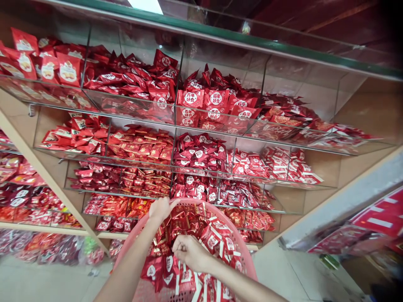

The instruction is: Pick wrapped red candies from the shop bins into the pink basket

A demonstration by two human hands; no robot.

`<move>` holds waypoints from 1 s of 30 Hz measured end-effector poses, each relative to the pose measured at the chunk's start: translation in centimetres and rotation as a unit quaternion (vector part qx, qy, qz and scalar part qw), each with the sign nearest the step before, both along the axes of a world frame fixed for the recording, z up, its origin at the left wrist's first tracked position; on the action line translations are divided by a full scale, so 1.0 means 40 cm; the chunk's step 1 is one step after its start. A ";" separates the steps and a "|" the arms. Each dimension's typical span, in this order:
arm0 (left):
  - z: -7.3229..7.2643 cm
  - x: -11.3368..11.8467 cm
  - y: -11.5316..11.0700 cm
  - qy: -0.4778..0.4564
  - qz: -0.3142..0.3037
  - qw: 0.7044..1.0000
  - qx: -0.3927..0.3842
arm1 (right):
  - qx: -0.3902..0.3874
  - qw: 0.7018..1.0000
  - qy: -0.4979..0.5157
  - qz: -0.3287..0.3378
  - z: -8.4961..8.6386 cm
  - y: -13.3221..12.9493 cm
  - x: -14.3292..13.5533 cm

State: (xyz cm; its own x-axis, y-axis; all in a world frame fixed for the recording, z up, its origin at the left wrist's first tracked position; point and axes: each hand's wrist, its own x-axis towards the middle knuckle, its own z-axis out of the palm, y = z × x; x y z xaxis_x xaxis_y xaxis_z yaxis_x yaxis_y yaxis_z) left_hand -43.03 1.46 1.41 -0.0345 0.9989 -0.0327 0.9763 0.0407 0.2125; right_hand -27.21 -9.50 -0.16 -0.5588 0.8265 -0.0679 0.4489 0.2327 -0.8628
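Note:
A pink plastic basket (248, 256) stands in front of me, filled with small red candy packets (217, 237), some dark red with gold, others edged in white. At its far left rim is my left hand (161, 210), closed over the edge with the thumb lying along it. My right hand (190, 253) is over the packets in the middle of the basket. Its fingers are curled together, and whatever they may hold is hidden. Dark red packets with white hearts (163, 268) lie just left of it.
Clear-fronted glass shelves (220, 130) rise beyond the basket, their compartments stocked with red packets. To the left, another rack (28, 201) holds more, above bagged goods (59, 249) on the tiled floor. Red packages (343, 237) lie at the right. A glass edge (252, 40) crosses the top.

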 end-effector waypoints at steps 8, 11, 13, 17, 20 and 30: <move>-0.014 -0.001 0.005 0.003 0.007 1.000 0.010 | 0.026 1.000 -0.009 0.002 0.048 -0.013 -0.002; -0.012 -0.001 0.004 0.000 0.003 1.000 0.009 | 0.024 0.999 -0.032 0.004 0.043 -0.025 -0.013; -0.009 -0.001 0.003 0.001 0.001 1.000 0.007 | 0.042 0.995 -0.091 -0.003 0.027 -0.034 -0.021; -0.005 -0.001 0.003 0.003 0.004 1.000 0.000 | 0.109 0.955 -0.273 -0.025 -0.020 -0.045 -0.045; -0.009 -0.003 0.006 0.003 0.003 1.000 0.002 | 0.128 0.925 -0.357 -0.006 -0.048 -0.047 -0.060; -0.020 -0.007 0.008 0.001 -0.004 1.000 0.011 | 0.286 0.927 -0.215 -0.112 0.239 0.072 -0.022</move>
